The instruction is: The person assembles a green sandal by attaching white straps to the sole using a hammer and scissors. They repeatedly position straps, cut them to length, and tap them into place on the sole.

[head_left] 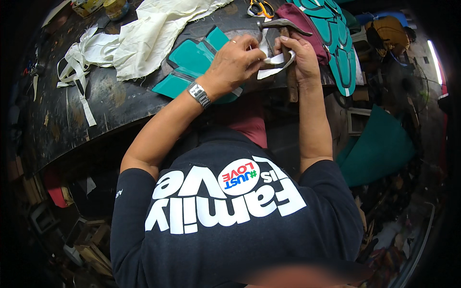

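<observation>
White strip (pixel 272 72) sits pinched in the curled left hand (pixel 234 60); the right hand (pixel 303 56), fingers bent, overlaps the hammer (pixel 291 79), grip unclear.

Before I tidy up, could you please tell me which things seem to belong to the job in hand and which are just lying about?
Probably in the job:
white strip, between the left hand and right hand
hammer, by the right hand
teal dark-edged panels, near the left hand

Apparently just lying about:
orange-handled scissors
cream cloth
round container
</observation>
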`<state>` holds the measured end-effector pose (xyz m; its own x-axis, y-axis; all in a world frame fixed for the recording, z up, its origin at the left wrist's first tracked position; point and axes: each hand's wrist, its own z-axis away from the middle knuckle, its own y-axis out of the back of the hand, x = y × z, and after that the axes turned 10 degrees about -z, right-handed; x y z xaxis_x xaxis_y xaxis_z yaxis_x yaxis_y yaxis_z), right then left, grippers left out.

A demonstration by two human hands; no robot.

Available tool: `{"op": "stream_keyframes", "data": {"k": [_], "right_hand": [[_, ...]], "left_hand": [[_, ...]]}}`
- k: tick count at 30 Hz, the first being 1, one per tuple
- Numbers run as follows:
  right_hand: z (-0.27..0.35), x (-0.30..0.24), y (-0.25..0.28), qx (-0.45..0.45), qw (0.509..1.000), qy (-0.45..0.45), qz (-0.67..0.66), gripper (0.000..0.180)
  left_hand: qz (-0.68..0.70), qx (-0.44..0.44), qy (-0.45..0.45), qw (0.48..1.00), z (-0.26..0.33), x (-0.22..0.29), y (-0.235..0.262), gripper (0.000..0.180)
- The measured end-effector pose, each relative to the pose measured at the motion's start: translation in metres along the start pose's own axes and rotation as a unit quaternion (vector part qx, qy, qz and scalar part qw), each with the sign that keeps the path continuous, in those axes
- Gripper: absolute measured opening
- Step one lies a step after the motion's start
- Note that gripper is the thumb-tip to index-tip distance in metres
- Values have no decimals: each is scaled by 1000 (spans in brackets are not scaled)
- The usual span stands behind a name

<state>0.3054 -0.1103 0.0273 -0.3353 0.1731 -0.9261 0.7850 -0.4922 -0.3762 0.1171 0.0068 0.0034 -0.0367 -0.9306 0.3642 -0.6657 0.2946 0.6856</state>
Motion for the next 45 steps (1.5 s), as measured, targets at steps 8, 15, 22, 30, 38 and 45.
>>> {"op": "stream_keyframes", "data": {"k": [8, 15, 22, 30, 38, 45], "right_hand": [[-15, 27, 49, 173, 872, 146, 434, 48], [-24, 35, 41, 163, 722, 149, 656, 46], [-68, 23, 15, 81, 704, 238, 664, 44], [-152, 51, 21, -96, 694, 157, 696, 36], [-65, 20, -20, -28, 784, 201, 587, 32], [60, 3, -47, -18, 727, 36, 685, 59]], "left_hand": [[33, 24, -59, 997, 20, 11, 16, 20], [73, -35, -56, 995, 28, 14, 5, 16], [117, -49, -59, 990, 31, 20, 13, 14], [202, -38, -119, 971, 32, 60, 54, 12], [334, -40, 0, 942, 56, 62, 88, 15], [335, -83, -26, 938, 65, 67, 82, 14]]}}
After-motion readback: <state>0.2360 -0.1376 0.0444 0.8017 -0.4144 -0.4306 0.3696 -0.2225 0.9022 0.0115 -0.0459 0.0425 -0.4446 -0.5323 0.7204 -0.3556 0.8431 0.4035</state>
